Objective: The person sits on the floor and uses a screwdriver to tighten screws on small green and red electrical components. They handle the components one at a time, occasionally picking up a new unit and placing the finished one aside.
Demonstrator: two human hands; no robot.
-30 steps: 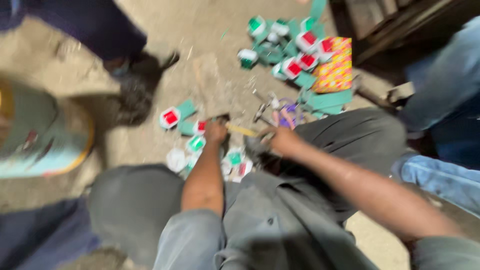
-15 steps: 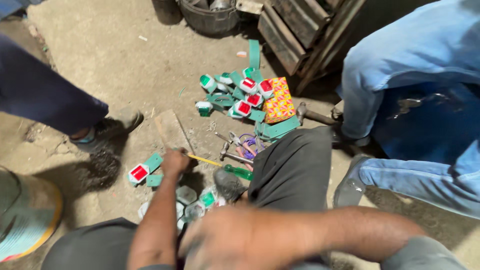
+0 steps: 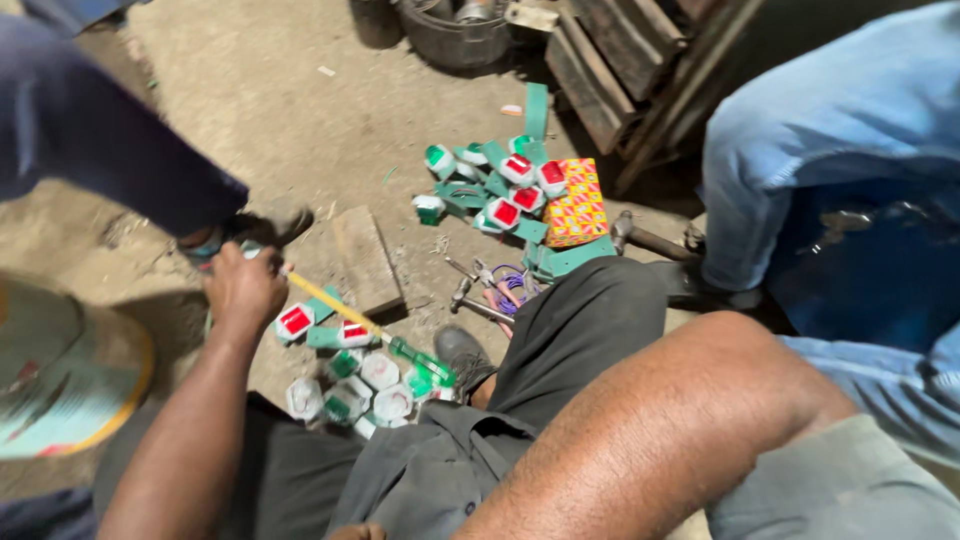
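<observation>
**Screwdriver held over loose boxes, one hand unseen**

Screwdriver with the yellow shaft and green handle runs slanting from my left hand down toward my dark shoe. My left fingers are closed around the shaft's upper end. The green handle end lies over the cluster of small green-and-white boxes just beside the shoe, some with red faces.

My right forearm crosses the lower part of the view, but the right hand itself is out of sight, so I cannot tell whether those fingers are apart or together.

What could go wrong, as I judge it:

- Gripping the bare shaft rather than the handle gives poor control; the tool could twist or slide in my grip.
- The handle end sits right among the light boxes, so any swing would likely scatter or crush them.
- Another person's dark sleeve hangs just above my left hand, on the side away from the shoe; a sudden lift could strike it.
- Pliers and loose tools lie just beyond the shoe on the dusty floor, easy to kick.
</observation>
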